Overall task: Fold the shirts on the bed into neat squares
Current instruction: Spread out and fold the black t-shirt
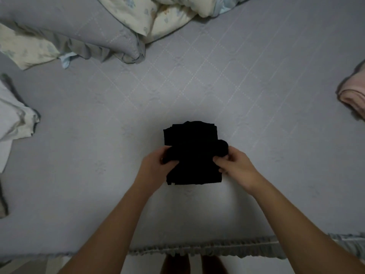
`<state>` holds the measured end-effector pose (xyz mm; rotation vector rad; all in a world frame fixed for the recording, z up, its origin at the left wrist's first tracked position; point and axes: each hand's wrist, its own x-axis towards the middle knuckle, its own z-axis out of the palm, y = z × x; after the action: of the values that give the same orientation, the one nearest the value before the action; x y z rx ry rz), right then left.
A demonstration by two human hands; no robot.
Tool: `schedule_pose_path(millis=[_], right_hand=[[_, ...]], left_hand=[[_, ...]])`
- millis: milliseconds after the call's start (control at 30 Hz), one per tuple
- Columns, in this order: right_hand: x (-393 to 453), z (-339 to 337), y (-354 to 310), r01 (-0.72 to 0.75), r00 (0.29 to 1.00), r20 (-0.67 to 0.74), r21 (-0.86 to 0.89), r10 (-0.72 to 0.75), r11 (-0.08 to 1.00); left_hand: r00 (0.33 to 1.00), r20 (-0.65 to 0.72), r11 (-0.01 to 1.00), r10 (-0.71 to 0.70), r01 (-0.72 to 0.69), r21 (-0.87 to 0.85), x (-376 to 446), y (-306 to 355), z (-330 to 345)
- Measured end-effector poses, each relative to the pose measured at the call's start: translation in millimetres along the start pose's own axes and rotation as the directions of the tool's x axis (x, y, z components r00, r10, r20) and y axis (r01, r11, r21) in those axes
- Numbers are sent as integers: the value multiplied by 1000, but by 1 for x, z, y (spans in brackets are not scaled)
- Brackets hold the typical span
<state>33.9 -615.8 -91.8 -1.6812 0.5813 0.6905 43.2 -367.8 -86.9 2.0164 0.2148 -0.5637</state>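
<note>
Shirt (192,153), black and already folded down to a small, roughly square bundle, is lying on the bed (246,107) just ahead of the near edge, about midway across; its far edge is showing stepped layers that are not quite lining up, its right side is bulging in a rounded lump near the top, and its near left corner is hanging slightly ragged; the cloth is so dark that no seams or print can be made out. Left hand (156,165) is gripping the bundle's left side, thumb on top and fingers curling under the cloth; right hand (235,165) is pinching the right side, its fingers (219,162) curling over the edge. Open grey quilted cover is stretching wide around the bundle on every side; the far half of the bed is lying bare up to the bedding. Frill (207,249) is running along the near edge of the bed, below the forearms. Quilt (150,14), pale and flowered, is lying heaped at the far edge, with a grey pillow (69,26) beside it at the far left; a white cloth (13,117) is lying crumpled at the left edge, well apart from the shirt; a pink cloth (353,95) is sitting folded at the right edge, also well apart.
</note>
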Motion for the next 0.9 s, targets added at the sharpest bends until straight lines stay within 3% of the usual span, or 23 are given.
schedule_pose_path(millis=[100, 200, 367, 500, 733, 900], right_hand=[[14, 8, -9, 152, 968, -187, -94, -167, 984], [37, 14, -21, 218, 918, -299, -173, -262, 961], [72, 23, -9, 42, 954, -271, -312, -132, 949], [62, 23, 4, -6, 944, -325, -208, -64, 978], [38, 25, 31, -145, 964, -226, -7, 139, 989], [37, 24, 40, -192, 978, -81, 19, 193, 981]], left_hand=[[992, -113, 996, 49, -56, -66, 16, 3, 4], [964, -267, 986, -5, -41, -164, 37, -1, 13], [916, -348, 975, -197, 146, -167, 68, -17, 34], [891, -351, 949, -289, 218, -227, 69, -28, 36], [869, -6, 799, -495, 452, -398, 40, -42, 22], [822, 310, 614, -478, 565, -551, 35, -41, 22]])
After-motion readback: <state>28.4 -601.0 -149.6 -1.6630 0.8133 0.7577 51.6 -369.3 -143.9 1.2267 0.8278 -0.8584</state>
